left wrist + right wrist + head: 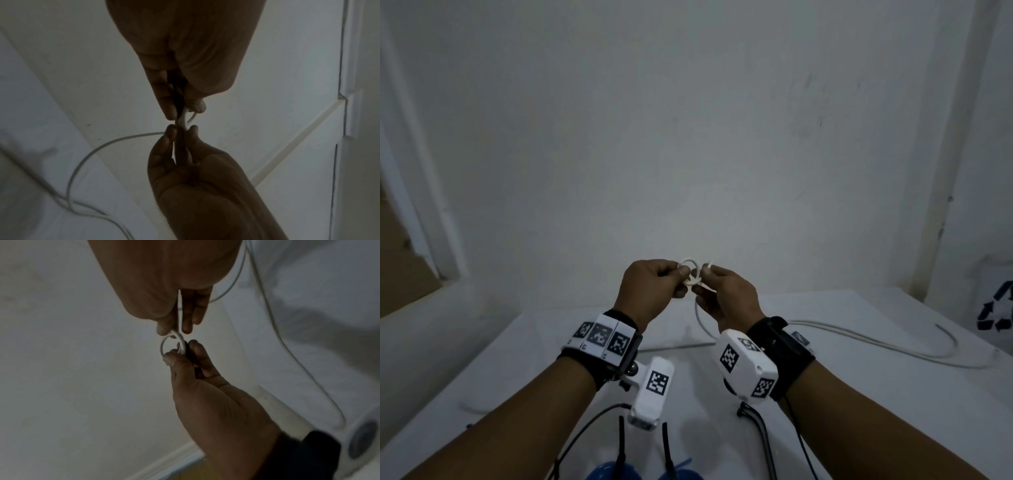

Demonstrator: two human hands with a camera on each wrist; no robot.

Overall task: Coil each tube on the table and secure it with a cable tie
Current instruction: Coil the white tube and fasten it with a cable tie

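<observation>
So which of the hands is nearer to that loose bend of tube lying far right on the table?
Right. The right hand is raised on the side of the loose tube; the left hand is farther left.

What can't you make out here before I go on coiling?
- Loop count of the thin white plastic tube: head view, too small, both hands' fingers cover it.
- Tube's far run on the white table: blurred in wrist views.
- Blue items at the bottom: cut off by the edge.
</observation>
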